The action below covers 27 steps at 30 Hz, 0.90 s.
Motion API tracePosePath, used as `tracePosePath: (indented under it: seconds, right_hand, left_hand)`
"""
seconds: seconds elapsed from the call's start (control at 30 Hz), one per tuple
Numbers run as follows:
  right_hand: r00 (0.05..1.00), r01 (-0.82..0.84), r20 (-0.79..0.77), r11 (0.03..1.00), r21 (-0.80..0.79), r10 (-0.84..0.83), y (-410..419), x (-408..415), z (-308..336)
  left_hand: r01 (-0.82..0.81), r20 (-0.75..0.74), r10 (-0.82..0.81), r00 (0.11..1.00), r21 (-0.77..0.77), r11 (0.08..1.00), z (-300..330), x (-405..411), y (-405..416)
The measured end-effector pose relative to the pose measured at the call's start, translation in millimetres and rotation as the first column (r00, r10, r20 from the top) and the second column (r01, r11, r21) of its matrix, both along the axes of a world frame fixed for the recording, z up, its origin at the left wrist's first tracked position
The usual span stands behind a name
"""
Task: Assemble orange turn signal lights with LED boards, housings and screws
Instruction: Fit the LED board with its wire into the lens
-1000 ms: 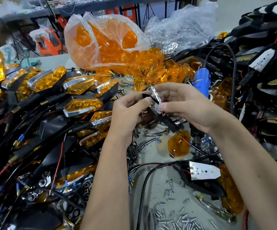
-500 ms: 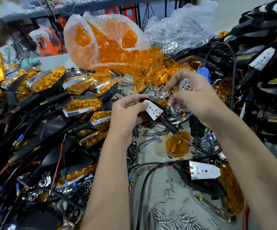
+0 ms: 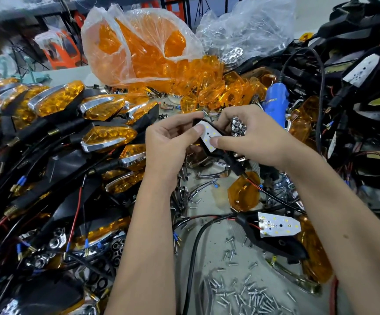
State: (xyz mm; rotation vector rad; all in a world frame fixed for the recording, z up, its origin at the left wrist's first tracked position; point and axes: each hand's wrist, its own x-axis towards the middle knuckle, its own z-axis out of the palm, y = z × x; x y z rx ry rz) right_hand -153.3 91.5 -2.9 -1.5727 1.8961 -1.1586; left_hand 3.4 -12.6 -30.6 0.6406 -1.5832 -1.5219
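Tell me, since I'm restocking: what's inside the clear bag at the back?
The clear bag holds orange lenses, spilling out at its mouth. Anything beneath them is hidden.

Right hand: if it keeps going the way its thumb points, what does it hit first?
The right hand points left; its thumb already rests on the white LED board in the black housing. Straight beyond comes the left hand, probably; depth is unclear.
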Motion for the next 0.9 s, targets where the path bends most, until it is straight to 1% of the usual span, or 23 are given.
tracePosePath:
  seconds: [0.13,0.3,0.47,0.63,0.9]
  right_hand:
    - [1.0,0.003,0.011,1.0,-0.015,-0.002,-0.7,-2.1,-2.8]
    - [0.998,-0.008,0.062,0.999,-0.033,0.01,-0.5,-4.3,-5.4]
    - [0.998,-0.013,0.067,0.997,-0.071,0.018,-1.4,-3.5,-7.1]
    - [0.997,-0.036,0.071,0.997,-0.065,0.04,-0.7,-3.8,-5.7]
    - [0.995,-0.063,0.071,0.997,-0.05,0.067,0.9,-2.8,-2.9]
  left_hand:
    - [0.011,-0.024,-0.011,1.0,0.005,1.0,0.3,1.1,0.3]
    - [0.022,-0.029,-0.022,0.999,0.01,1.0,0.3,1.8,0.3]
    - [0.027,-0.045,-0.028,0.999,-0.004,1.0,0.8,2.3,0.9]
    - [0.052,-0.055,-0.052,0.997,-0.003,0.999,1.6,4.8,0.0]
    - [0.041,-0.04,-0.043,0.998,-0.052,0.998,0.6,4.7,-1.7]
